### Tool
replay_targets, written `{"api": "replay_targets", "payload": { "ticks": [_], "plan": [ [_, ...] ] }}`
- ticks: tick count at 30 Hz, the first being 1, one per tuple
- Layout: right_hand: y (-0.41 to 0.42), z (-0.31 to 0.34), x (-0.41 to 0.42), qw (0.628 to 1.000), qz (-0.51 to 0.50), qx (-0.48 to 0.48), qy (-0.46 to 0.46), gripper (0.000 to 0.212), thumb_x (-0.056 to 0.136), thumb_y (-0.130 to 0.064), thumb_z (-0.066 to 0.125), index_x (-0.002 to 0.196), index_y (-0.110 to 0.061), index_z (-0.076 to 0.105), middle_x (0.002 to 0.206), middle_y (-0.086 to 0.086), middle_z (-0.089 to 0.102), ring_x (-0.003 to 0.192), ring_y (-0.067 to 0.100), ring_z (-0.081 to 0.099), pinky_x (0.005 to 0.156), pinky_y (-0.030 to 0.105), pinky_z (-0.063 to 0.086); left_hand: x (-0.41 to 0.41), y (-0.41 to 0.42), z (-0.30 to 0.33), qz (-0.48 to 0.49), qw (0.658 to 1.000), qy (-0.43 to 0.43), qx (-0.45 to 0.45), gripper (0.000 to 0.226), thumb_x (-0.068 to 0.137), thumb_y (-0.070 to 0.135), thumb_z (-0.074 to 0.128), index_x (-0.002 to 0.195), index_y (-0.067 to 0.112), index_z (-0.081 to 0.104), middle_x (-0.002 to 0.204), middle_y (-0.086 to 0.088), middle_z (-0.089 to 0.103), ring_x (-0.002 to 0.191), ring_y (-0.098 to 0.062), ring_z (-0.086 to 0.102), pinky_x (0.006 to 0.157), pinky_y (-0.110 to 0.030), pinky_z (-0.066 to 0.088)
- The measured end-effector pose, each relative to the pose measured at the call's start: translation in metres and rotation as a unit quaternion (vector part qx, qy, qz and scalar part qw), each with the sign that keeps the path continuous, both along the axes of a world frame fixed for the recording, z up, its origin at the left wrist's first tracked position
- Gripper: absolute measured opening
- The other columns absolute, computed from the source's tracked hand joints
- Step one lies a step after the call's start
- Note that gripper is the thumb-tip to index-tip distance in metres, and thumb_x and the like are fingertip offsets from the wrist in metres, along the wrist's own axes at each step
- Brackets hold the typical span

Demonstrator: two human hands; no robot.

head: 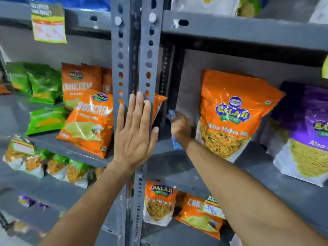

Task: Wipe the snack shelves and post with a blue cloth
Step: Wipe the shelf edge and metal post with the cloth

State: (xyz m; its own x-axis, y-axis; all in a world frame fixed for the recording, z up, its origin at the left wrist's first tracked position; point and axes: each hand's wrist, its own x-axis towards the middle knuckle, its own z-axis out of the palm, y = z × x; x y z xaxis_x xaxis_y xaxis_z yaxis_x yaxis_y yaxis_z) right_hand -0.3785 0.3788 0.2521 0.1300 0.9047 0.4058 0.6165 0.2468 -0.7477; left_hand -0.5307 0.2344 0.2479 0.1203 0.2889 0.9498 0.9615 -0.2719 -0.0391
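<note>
A grey perforated metal post [134, 55] runs up the middle of the view. My left hand [135, 132] lies flat against it, fingers spread and holding nothing. Just right of the post, my right hand [181, 128] reaches deep into the middle grey shelf [252, 166], closed around a crumpled blue cloth [174, 139]. The cloth shows above and below my fist, near the shelf's back left corner. A large orange snack bag [232, 114] stands right beside this hand.
A purple snack bag [305, 135] stands at the far right of the shelf. Orange bags [88, 121] and green bags [44, 86] fill the left shelves. More packets [159, 201] sit on the lower shelf. A yellow price label [48, 23] hangs from the upper shelf edge.
</note>
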Motion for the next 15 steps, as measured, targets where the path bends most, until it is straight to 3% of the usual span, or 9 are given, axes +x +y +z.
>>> {"api": "replay_targets", "payload": {
  "ticks": [1, 4, 10, 15],
  "plan": [
    [0.015, -0.008, 0.003, 0.999, -0.015, -0.028, -0.037, 0.024, 0.098, -0.018, 0.058, 0.117, -0.008, 0.070, 0.118, 0.021, 0.070, 0.112, 0.038, 0.063, 0.076, 0.027, 0.039, 0.000, 0.002, -0.001, -0.006, 1.000, 0.000, 0.010, 0.071, 0.108, 0.032, 0.044, 0.163, 0.003, 0.009, 0.171, -0.017, 0.003, 0.162, -0.031, -0.003, 0.131, -0.056, 0.007],
    [0.050, -0.025, 0.007, 0.980, -0.046, -0.111, -0.157, 0.033, 0.089, -0.014, 0.062, 0.121, -0.011, 0.064, 0.125, 0.016, 0.068, 0.118, 0.037, 0.063, 0.095, 0.037, 0.052, -0.002, 0.007, -0.004, -0.020, 0.999, 0.004, 0.034, 0.071, 0.107, 0.032, 0.042, 0.163, 0.004, 0.008, 0.171, -0.012, 0.004, 0.161, -0.031, -0.001, 0.130, -0.057, 0.008],
    [0.057, -0.036, -0.004, 0.948, -0.014, -0.144, -0.285, 0.034, 0.094, -0.041, 0.051, 0.119, -0.023, 0.065, 0.121, 0.012, 0.070, 0.109, 0.036, 0.067, 0.081, 0.037, 0.052, -0.001, 0.007, -0.004, -0.032, 0.999, -0.002, 0.043, 0.071, 0.106, 0.030, 0.045, 0.162, 0.001, 0.012, 0.168, -0.017, 0.011, 0.160, -0.031, 0.005, 0.130, -0.058, 0.013],
    [-0.012, -0.027, -0.010, 0.945, 0.064, -0.112, -0.300, 0.031, 0.097, -0.036, 0.047, 0.122, -0.026, 0.062, 0.129, 0.010, 0.066, 0.117, 0.037, 0.062, 0.097, 0.042, 0.051, 0.000, 0.004, -0.002, -0.032, 0.999, -0.002, 0.033, 0.070, 0.106, 0.031, 0.046, 0.161, 0.000, 0.016, 0.167, -0.019, 0.012, 0.157, -0.043, 0.021, 0.130, -0.057, 0.012]
  ]
}}
